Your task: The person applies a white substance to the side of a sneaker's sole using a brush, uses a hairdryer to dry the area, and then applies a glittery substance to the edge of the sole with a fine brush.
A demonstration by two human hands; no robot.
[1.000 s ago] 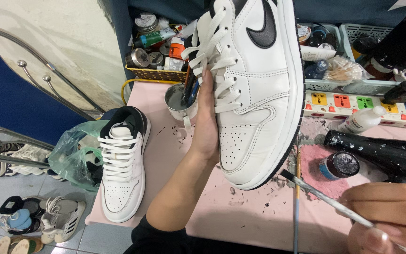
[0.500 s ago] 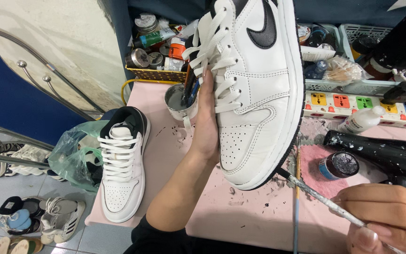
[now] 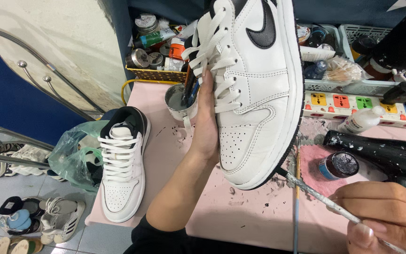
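- The spare white sneaker point(image 3: 121, 176) lies flat on the pink desk point(image 3: 254, 221), near its left edge, out of the way.
- Left hand point(image 3: 206, 127) is clamped on the laced side of the held sneaker point(image 3: 252, 89), raised toe-down over the desk. Keep that hold firm so the sole edge stays put.
- Right hand point(image 3: 391, 214) is pinched shut on a thin brush point(image 3: 323, 201), tip at the black sole rim, touching I think. Short light strokes, and keep off the white leather.

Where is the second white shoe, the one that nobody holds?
In the head view, the second white shoe lies at the left edge of the pink table, beside a green plastic bag, left of the left hand.
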